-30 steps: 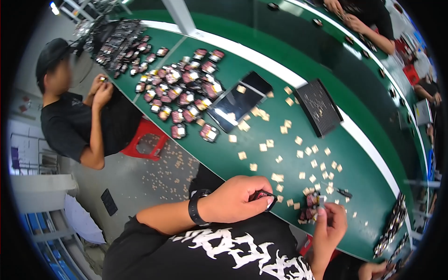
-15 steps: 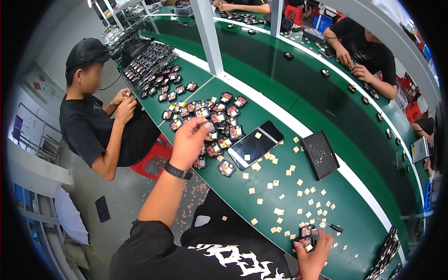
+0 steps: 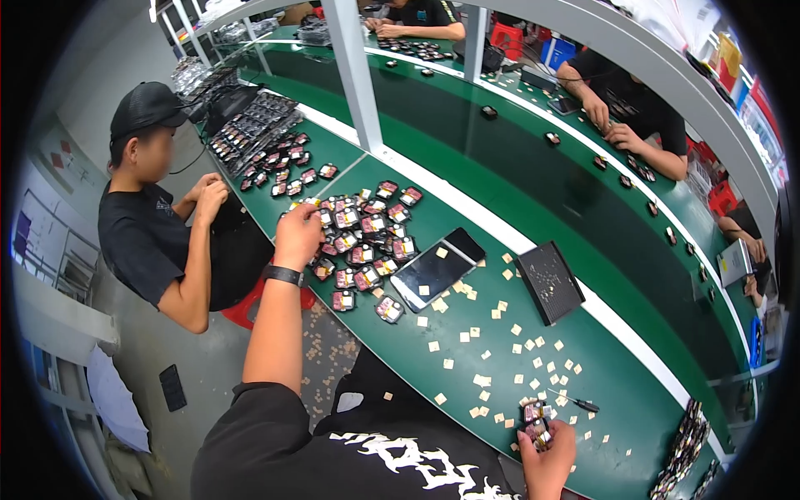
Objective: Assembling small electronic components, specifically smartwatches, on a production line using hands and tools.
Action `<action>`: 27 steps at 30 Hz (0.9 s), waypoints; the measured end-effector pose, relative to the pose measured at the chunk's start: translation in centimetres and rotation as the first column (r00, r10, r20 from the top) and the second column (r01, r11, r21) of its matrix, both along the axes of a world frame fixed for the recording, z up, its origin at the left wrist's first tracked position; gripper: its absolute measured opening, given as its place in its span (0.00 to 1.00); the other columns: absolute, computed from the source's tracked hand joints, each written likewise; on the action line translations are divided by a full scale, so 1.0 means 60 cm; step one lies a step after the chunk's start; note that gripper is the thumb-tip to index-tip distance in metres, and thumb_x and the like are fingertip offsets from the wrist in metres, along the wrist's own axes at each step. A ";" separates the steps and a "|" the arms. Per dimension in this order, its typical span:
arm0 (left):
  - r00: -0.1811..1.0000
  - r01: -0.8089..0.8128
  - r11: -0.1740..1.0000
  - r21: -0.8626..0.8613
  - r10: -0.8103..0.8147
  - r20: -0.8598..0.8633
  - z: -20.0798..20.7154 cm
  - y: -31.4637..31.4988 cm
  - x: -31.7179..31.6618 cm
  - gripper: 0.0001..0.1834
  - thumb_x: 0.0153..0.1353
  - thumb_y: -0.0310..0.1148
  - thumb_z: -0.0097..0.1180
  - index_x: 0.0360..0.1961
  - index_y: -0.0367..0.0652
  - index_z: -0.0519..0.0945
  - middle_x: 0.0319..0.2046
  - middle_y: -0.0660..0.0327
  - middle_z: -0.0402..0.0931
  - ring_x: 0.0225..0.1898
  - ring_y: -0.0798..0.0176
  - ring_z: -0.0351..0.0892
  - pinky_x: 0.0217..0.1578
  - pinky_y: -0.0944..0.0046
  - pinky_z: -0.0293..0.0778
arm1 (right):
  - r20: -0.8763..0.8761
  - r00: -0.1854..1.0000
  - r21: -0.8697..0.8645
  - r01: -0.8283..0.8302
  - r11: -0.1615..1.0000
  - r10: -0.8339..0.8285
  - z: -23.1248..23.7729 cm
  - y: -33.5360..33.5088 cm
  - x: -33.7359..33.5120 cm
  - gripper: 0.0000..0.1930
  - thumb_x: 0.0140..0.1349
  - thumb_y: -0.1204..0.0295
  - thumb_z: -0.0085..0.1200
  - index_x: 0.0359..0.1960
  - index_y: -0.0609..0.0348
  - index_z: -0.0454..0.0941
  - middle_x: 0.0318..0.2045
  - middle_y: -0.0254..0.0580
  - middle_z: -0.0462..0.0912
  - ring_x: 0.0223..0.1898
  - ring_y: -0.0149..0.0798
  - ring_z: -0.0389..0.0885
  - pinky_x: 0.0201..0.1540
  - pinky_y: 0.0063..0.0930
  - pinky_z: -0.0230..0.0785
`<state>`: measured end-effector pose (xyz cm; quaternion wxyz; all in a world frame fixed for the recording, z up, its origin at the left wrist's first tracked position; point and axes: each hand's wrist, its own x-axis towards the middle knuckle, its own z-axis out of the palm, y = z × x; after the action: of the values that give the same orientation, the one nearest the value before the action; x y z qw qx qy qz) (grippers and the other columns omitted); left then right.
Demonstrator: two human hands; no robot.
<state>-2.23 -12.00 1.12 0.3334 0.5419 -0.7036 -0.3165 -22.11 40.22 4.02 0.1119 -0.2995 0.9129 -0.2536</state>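
Note:
My left hand (image 3: 298, 237) is at the left edge of a pile of small black-edged electronic modules (image 3: 364, 225) with reddish boards and white and yellow parts. Its thumb and fingers are drawn together; whatever is between them is hidden. Near the bench's front edge, my right hand (image 3: 552, 450) has its thumb and fingers closed around a similar electronic module (image 3: 537, 433). Another module (image 3: 534, 411) lies against it on the far side. A thin screwdriver (image 3: 582, 403) with a dark handle rests just beyond.
A phone (image 3: 437, 268) lies beside the pile. Many pale square pieces (image 3: 482, 381) are scattered on the green bench (image 3: 400, 350). A black tray (image 3: 550, 282) stands by the white rail. Co-workers sit left (image 3: 167, 217) and across the curved belt (image 3: 637, 108), which carries modules. Stacked modules (image 3: 683, 450) stand lower right.
My left hand has moved left and down from above the pile to its left edge; the small grey piece at its fingertips no longer shows. My right hand stays at the modules. The whole view has shifted slightly.

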 end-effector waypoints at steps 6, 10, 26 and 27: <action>0.964 0.119 0.920 -0.374 -0.017 0.266 -0.024 -0.026 0.013 0.19 0.67 0.33 0.57 0.54 0.30 0.80 0.45 0.43 0.83 0.46 0.44 0.84 0.50 0.54 0.77 | -0.023 0.999 -0.144 0.033 0.989 -0.036 -0.002 -0.003 -0.013 0.16 0.54 0.76 0.68 0.44 0.61 0.81 0.34 0.47 0.82 0.29 0.46 0.81 0.30 0.35 0.73; 0.953 0.161 0.839 -0.519 0.006 0.304 0.008 0.044 0.004 0.18 0.67 0.33 0.59 0.53 0.33 0.81 0.50 0.46 0.81 0.50 0.46 0.81 0.52 0.55 0.74 | 0.055 0.998 -0.092 0.008 0.996 -0.003 -0.006 -0.003 -0.030 0.19 0.52 0.73 0.69 0.47 0.59 0.82 0.34 0.46 0.82 0.29 0.48 0.83 0.32 0.38 0.76; 0.342 0.829 -0.281 0.483 -0.429 -0.836 0.042 0.540 -0.234 0.27 0.74 0.27 0.49 0.72 0.40 0.62 0.49 0.60 0.77 0.38 0.71 0.77 0.38 0.68 0.77 | -0.021 0.988 -0.456 -0.146 0.878 0.153 0.026 -0.003 -0.033 0.20 0.52 0.74 0.71 0.48 0.60 0.82 0.34 0.41 0.82 0.26 0.36 0.81 0.28 0.26 0.74; 0.345 0.828 -0.280 0.485 -0.427 -0.836 0.038 0.544 -0.235 0.27 0.74 0.27 0.49 0.72 0.40 0.62 0.49 0.60 0.77 0.38 0.71 0.77 0.38 0.68 0.77 | -0.018 0.988 -0.455 -0.146 0.878 0.155 0.040 -0.003 -0.030 0.20 0.52 0.74 0.71 0.48 0.60 0.82 0.34 0.41 0.82 0.26 0.36 0.81 0.28 0.26 0.74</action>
<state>-16.35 20.62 3.40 -0.1773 0.0681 -0.4583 -0.8683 -23.90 40.03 6.42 0.0665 -0.3849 0.8010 -0.4537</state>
